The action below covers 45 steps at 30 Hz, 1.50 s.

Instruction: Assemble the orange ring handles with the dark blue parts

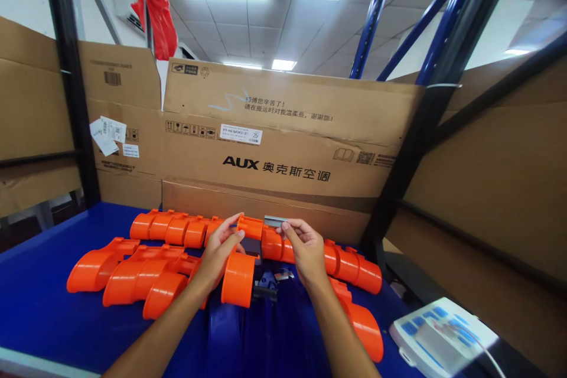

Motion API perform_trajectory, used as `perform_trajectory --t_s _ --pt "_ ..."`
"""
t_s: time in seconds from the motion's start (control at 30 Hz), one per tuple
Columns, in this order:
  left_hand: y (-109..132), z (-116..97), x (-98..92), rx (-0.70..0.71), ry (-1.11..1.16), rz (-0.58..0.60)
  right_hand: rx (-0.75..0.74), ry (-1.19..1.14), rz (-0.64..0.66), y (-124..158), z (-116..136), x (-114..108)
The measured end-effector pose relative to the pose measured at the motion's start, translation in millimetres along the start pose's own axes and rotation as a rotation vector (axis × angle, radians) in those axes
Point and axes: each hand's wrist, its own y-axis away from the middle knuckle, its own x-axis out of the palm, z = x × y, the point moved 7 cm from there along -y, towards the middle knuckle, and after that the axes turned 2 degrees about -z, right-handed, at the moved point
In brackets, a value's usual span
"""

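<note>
Near the middle of the blue table, my left hand (225, 245) is closed on an orange plastic part (250, 227), its thumb and fingers at the left end. Just to the right, my right hand (306, 245) pinches a small grey strip (275, 221) between thumb and fingers. The strip lies close to the part's right end; whether they touch I cannot tell. Below my left hand is a rounded orange piece (238, 280); I cannot tell whether it joins the held part. Beneath the hands is a dark blue and black fixture (266, 286), partly hidden.
A row of orange parts (177, 228) runs along the back of the blue table (39, 269). More orange parts (133, 277) lie front left, and another (367, 331) front right. A white power strip (436, 336) with a plugged-in adapter is at right. Cardboard (283, 136) walls the back.
</note>
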Motion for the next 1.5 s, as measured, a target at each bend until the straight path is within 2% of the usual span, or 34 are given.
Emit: perform_trajectory --t_s 0.23,0.57,0.93,1.3,1.5 --pt "0 0 -3.7 0.016 -0.029 -0.055 0.036 -0.038 0.042 0 -9 7" --pt "1 3 -3.5 -0.003 -0.061 -0.061 0.031 -0.007 0.091 -1 -12 4" --pt "1 6 -4.1 0.042 -0.09 -0.06 0.075 -0.059 0.085 -3 -20 3" --pt "3 9 -2.4 -0.02 -0.039 -0.04 0.139 -0.166 0.119 0 -24 8" --pt "5 7 -0.8 -0.008 -0.047 -0.042 0.041 -0.041 0.113 -2 -11 3"
